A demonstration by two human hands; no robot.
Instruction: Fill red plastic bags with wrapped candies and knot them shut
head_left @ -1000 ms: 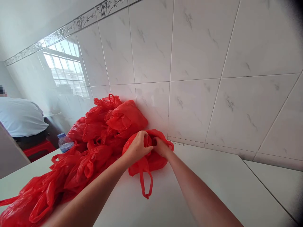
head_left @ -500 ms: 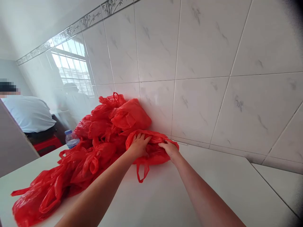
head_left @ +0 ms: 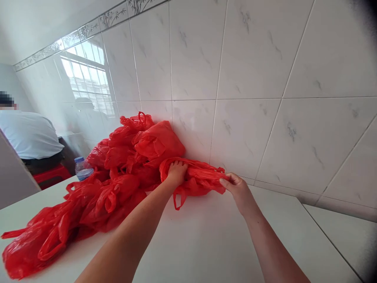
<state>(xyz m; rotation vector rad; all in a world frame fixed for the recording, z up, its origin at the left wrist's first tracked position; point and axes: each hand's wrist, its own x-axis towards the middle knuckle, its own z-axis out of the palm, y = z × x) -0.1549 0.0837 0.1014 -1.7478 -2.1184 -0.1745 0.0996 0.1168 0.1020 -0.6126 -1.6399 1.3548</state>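
A red plastic bag (head_left: pixel 200 184) with loop handles lies on the white tabletop (head_left: pixel 203 239) close to the tiled wall. Its upper edge is drawn out to the right, and one handle hangs toward me. My left hand (head_left: pixel 177 173) is closed on the bag's left part, the fingertips partly hidden in its folds. With thumb and fingers, my right hand (head_left: pixel 238 188) pinches the right end of the bag's edge. Directly left of this bag rises a heap of filled, knotted red plastic bags (head_left: pixel 120 184). What they contain cannot be made out.
Behind the heap, to the left, stands a clear plastic bottle (head_left: pixel 83 169) with a blue cap. Farther left a person in a light shirt (head_left: pixel 28 133) sits on a red stool (head_left: pixel 54 175). A tiled wall (head_left: pixel 247 133) runs along the table's back, and a seam crosses the right side.
My right hand has moved right, from lying on the bag to pinching its edge, stretching the bag sideways. My left hand's spread fingers have curled in. The view has shifted slightly.
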